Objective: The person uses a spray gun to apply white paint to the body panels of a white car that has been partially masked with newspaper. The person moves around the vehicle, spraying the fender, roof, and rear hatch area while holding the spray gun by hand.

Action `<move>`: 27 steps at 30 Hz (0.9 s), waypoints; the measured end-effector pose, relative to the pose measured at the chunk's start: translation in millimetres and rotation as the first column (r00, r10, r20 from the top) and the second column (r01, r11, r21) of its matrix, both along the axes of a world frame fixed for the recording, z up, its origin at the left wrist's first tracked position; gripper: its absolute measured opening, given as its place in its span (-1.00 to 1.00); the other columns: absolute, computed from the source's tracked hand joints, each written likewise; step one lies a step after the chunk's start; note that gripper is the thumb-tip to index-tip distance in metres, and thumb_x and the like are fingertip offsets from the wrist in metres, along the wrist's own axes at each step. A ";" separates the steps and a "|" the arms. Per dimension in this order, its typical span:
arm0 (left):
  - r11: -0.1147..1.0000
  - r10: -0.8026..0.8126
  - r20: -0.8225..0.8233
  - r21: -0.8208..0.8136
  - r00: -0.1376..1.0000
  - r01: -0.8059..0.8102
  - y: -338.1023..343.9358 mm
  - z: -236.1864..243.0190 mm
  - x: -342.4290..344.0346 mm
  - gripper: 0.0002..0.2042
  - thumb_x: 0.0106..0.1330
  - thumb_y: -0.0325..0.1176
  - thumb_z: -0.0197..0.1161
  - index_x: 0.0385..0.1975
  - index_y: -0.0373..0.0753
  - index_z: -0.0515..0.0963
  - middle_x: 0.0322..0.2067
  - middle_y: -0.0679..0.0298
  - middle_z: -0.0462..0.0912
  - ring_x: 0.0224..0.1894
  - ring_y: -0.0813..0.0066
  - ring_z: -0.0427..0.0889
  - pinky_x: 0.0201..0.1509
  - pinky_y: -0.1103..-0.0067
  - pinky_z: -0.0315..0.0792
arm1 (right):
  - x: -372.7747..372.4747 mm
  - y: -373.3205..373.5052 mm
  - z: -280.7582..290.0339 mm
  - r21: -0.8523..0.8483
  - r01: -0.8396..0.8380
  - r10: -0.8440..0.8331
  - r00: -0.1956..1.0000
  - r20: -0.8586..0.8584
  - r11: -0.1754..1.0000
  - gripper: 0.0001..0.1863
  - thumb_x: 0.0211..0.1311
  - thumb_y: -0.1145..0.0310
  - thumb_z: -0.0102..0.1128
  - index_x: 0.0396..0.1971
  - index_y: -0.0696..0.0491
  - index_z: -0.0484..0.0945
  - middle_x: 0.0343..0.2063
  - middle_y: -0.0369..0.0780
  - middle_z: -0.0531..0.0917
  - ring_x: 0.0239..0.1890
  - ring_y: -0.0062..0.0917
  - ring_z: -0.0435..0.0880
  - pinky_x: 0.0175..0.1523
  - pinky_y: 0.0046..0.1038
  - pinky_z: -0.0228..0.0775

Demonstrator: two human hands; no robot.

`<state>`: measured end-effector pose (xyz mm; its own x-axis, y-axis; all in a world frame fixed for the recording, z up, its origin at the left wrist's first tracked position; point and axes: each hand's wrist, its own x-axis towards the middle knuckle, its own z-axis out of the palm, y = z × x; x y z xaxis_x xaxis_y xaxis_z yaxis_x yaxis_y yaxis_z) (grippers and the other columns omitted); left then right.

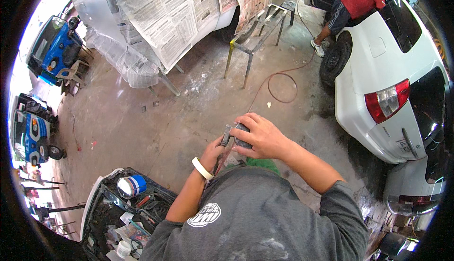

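In front of my body my right hand [261, 135] is closed over a dark rounded piece [243, 135], fingers curled across its top. My left hand [213, 154] is closed just left of it, around the lower end of a slim grey-black fitting [226, 136]. The two pieces touch or nearly touch; they look like parts of a hand-held air tool, but my fingers hide most of it. A pale cream ring [202, 168] circles my left wrist. A thin reddish hose [256, 97] shows on the floor beyond my hands.
A vehicle covered in newspaper [161, 19] and plastic stands ahead. Right of it is a metal stand [250, 48]. A white car [373, 95] is at right, with a person in red [362, 0] leaning in. A cluttered engine bay [118, 209] holds a can [131, 186]. The hose coils across the floor.
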<state>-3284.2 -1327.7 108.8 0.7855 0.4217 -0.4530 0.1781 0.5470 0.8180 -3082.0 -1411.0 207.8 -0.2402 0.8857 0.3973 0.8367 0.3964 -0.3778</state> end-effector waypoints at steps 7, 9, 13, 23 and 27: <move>1.000 -0.020 0.038 0.001 0.999 0.020 8.7 -2.1 -4.1 -0.36 0.11 -0.37 0.02 0.31 -0.30 0.28 -0.33 0.34 0.50 -0.44 0.62 0.42 -0.42 0.67 0.33 | 12.4 0.1 14.2 -0.031 -0.037 0.024 0.943 -0.333 0.999 -0.41 0.00 0.09 0.45 0.02 0.03 0.51 0.04 -0.07 0.49 0.07 -0.16 0.50 0.15 -0.22 0.38; 1.000 0.008 0.008 -0.007 1.000 -0.008 10.1 -3.7 -5.5 -0.35 0.12 -0.38 0.03 0.33 -0.30 0.26 -0.38 0.37 0.46 -0.47 0.63 0.40 -0.43 0.68 0.31 | 30.5 -0.8 29.5 0.048 -0.008 0.028 0.896 -0.443 0.999 -0.30 0.07 -0.14 0.34 0.06 0.08 0.49 0.06 -0.01 0.48 0.12 -0.18 0.49 0.17 -0.19 0.35; 0.990 0.112 -0.004 -0.086 0.994 -0.112 12.2 -17.1 -13.8 -0.53 0.17 -0.40 0.11 0.14 -0.30 0.35 -0.51 0.40 0.39 -0.58 0.68 0.32 -0.56 0.71 0.21 | 56.6 -6.6 83.1 0.364 0.086 0.112 0.865 -0.490 0.927 -0.29 0.09 -0.15 0.30 0.05 0.15 0.50 0.06 0.06 0.48 0.09 -0.17 0.51 0.15 -0.22 0.33; 0.998 0.058 -0.010 0.001 0.998 -0.058 16.0 -3.4 -13.9 -0.38 0.15 -0.36 0.09 0.31 -0.29 0.29 -0.43 0.41 0.43 -0.54 0.68 0.32 -0.51 0.72 0.23 | 4.4 9.1 52.0 -0.006 0.057 -0.058 0.996 -0.066 0.998 -0.52 0.03 0.14 0.39 -0.06 0.04 0.56 -0.03 -0.06 0.53 0.03 -0.14 0.52 0.06 -0.24 0.45; 0.992 0.130 0.087 -0.009 0.988 -0.129 8.9 7.1 -5.9 -0.38 0.16 -0.34 0.09 0.31 -0.26 0.29 -0.38 0.38 0.48 -0.51 0.68 0.35 -0.51 0.71 0.24 | -12.1 18.8 13.6 0.006 0.050 -0.051 0.998 0.042 0.999 -0.51 0.00 0.14 0.41 -0.06 0.00 0.56 -0.04 -0.11 0.53 0.02 -0.17 0.53 0.06 -0.24 0.45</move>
